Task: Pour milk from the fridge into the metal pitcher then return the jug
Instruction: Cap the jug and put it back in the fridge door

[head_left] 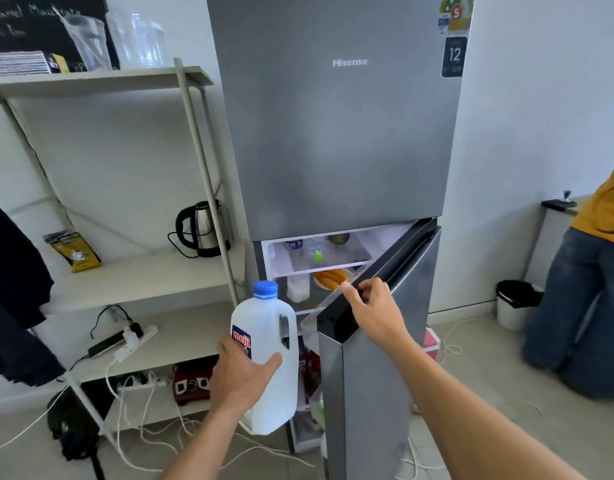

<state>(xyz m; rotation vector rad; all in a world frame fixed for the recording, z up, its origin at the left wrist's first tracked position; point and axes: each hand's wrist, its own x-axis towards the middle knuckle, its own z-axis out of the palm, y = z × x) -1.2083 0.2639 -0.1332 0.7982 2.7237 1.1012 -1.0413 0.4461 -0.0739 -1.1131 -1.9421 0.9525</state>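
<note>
The left hand (pixel 241 374) grips the translucent white plastic milk jug with a blue cap (pixel 269 323) around its body, upright, just in front of the open lower compartment of the tall grey steel fridge (pixel 333 133). The right hand (pixel 371 306) curls its fingers over the top edge of the grey lower fridge door (pixel 371 382), which stands ajar

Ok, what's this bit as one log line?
left grip: holds milk jug, cap on | right grip: grips lower fridge door top edge | door: open
</note>
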